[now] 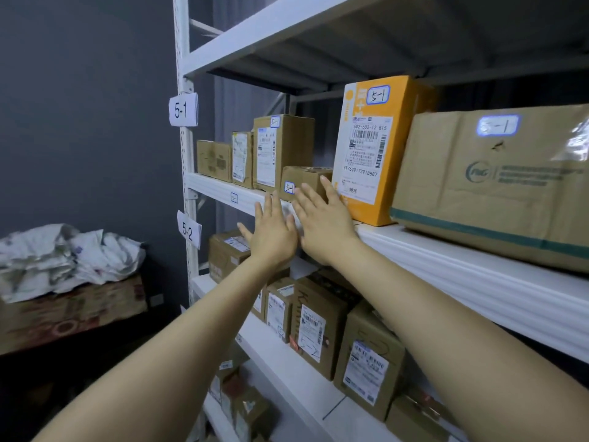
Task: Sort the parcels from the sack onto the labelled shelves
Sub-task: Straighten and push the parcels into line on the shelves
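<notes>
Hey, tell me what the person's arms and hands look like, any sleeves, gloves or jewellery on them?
Both arms are bare for all of their visible length: no sleeves show. The left hand and right hand wear no gloves, and no rings, watch or bracelet can be seen on the fingers or wrists. No markings or tattoos are visible. The nails look short and unpainted, though the picture is slightly soft.

Six parcels stand on the 5-1 shelf [446, 250] across the frame's upper half: five brown cartons [282, 151] and one orange box [376, 148]. Two paper tags [183, 110] hang at upper left.
</notes>
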